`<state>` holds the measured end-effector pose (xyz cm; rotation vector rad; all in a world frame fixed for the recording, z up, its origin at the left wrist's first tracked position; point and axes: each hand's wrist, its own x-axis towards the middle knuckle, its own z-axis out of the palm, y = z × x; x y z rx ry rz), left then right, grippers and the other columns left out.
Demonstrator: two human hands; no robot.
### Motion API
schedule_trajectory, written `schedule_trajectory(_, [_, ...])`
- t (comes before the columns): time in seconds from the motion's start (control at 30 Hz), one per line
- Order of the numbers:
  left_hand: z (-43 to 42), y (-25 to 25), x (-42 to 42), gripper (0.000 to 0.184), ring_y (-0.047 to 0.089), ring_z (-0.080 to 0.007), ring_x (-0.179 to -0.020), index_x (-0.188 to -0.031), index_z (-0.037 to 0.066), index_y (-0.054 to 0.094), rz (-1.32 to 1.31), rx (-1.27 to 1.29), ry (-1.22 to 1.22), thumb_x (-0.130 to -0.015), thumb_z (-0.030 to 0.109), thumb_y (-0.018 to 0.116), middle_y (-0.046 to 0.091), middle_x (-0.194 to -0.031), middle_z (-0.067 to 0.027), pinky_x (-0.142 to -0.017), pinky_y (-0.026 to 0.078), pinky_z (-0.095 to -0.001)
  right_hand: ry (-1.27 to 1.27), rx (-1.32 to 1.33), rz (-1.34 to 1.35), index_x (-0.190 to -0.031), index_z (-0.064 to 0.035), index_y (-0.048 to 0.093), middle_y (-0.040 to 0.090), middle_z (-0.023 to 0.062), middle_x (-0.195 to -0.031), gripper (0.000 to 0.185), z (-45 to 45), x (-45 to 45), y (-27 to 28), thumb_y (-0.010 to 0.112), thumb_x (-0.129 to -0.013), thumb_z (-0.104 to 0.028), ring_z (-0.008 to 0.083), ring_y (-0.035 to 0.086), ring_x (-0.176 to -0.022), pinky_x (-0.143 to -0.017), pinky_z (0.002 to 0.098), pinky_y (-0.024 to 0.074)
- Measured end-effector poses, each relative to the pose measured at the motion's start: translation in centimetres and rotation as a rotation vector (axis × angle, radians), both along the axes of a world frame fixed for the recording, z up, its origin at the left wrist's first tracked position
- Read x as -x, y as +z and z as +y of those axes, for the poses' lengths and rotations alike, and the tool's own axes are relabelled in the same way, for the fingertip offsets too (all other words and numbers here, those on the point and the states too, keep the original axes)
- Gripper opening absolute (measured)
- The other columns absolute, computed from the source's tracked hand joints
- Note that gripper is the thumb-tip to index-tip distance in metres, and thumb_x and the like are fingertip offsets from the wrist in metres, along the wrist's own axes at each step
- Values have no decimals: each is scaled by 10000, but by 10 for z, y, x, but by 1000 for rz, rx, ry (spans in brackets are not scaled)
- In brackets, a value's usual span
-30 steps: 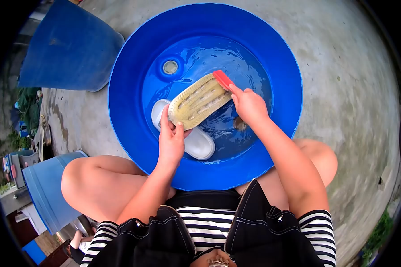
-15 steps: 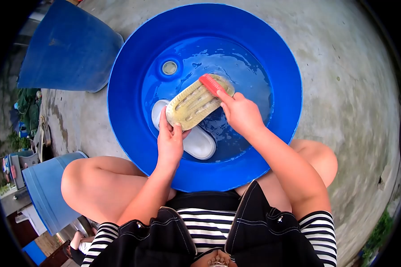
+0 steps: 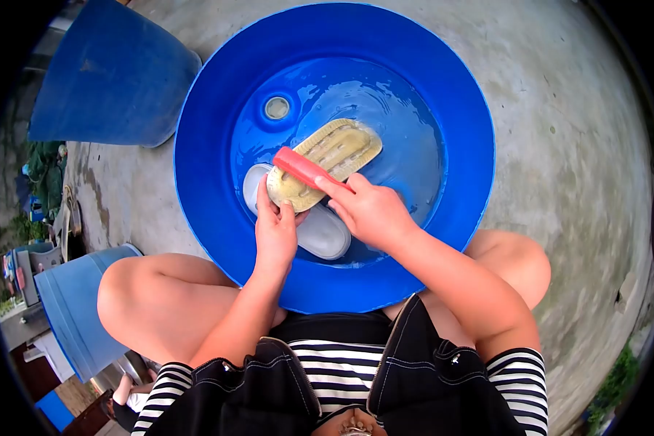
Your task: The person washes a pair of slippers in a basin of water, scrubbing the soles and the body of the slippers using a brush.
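Observation:
My left hand (image 3: 276,225) grips the near end of a shoe (image 3: 349,145), whose yellowish, grooved sole faces up. Closed around a red scrubbing brush (image 3: 298,167), my right hand (image 3: 374,211) presses its head across the sole near my left fingers. The bristles are hidden under the brush. Beneath the held shoe, a second, pale grey shoe (image 3: 323,232) lies in the water, partly covered by the first shoe and my left hand. All of this is inside a round blue tub (image 3: 458,167) with shallow water.
A round drain plug (image 3: 277,108) rises from the tub floor. A large blue barrel (image 3: 109,80) stands at upper left, a lighter blue bucket (image 3: 87,305) by my left knee. Concrete ground (image 3: 559,160) surrounds the tub. Part of another person (image 3: 127,392) shows at lower left.
The brush has slid along the sole from its far end to its near end, toward my left hand. My left hand and the shoe have hardly moved.

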<state>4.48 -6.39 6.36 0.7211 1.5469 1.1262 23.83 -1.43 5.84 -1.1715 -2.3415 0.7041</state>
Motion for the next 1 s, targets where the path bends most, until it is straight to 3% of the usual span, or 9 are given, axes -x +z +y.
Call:
schedule_trajectory(0.1, [-1,1,-1,606,549,-315,-1344,-1629,75,125,-9,4,27,-1079,-8,365,418,-1527,-209,-1079,548,-444,49,75,-3,-1398,-259,623,589,126,-870,443,-1,-1,0,685,-962,-212,343,649,-658,-584,448,556])
schedule_trajectory(0.17, [3,3,-2,607,550,-314,-1343,-1629,77,123,-28,2,33,-1080,-7,368,417,-1531,-200,-1079,547,-445,-145,-36,-132,-1407,-257,617,595,130,-879,434,26,-18,-22,663,-976,-226,343,657,-681,-612,459,560])
schedule_trajectory(0.23, [4,9,0,608,545,-316,-1349,-1630,82,117,-39,-18,-23,-1083,-2,368,408,-1543,-193,-1078,545,-449,-311,139,-406,-1416,-208,594,645,169,-957,417,53,-37,-34,609,-1002,-247,360,686,-721,-642,479,574])
schedule_trajectory(0.43, [2,2,-2,618,553,-302,-1341,-1632,72,94,-23,-21,26,-1085,3,372,413,-1539,-196,-1072,543,-443,-21,13,-5,-1412,-245,605,609,146,-899,463,6,-4,-7,682,-956,-241,349,670,-658,-609,456,578])
schedule_trajectory(0.57, [2,3,1,632,563,-289,-1324,-1633,58,66,-20,-16,25,-1083,4,373,424,-1526,-201,-1061,549,-424,-51,-31,-40,-1415,-303,602,612,129,-878,453,16,-13,-20,667,-969,-250,340,673,-667,-611,451,577])
schedule_trajectory(0.7, [4,8,2,634,567,-287,-1318,-1634,56,68,-44,-41,-17,-1081,0,373,428,-1524,-201,-1058,551,-421,-298,78,-386,-1379,-205,622,649,152,-903,374,54,-38,-38,590,-1008,-240,350,686,-710,-632,475,567])
schedule_trajectory(0.77, [3,8,-2,633,574,-284,-1309,-1634,57,71,10,-34,-15,-1080,-2,373,430,-1521,-201,-1057,554,-418,-209,41,-250,-1338,-182,651,654,151,-923,356,37,-20,-13,614,-988,-235,352,688,-708,-637,474,574])
schedule_trajectory(0.87, [2,1,3,627,537,-300,-1359,-1644,129,128,-5,-3,17,-1080,-12,361,413,-1549,-162,-1101,523,-451,102,28,67,-1415,-288,603,586,120,-865,495,-2,5,6,709,-933,-248,315,681,-681,-605,437,577])
schedule_trajectory(1.0, [3,6,-1,616,552,-294,-1340,-1640,113,129,-30,-4,41,-1083,-8,362,436,-1529,-167,-1099,528,-450,-7,-88,-5,-1390,-292,627,585,88,-839,458,16,-9,-15,704,-940,-247,293,674,-664,-576,425,566])
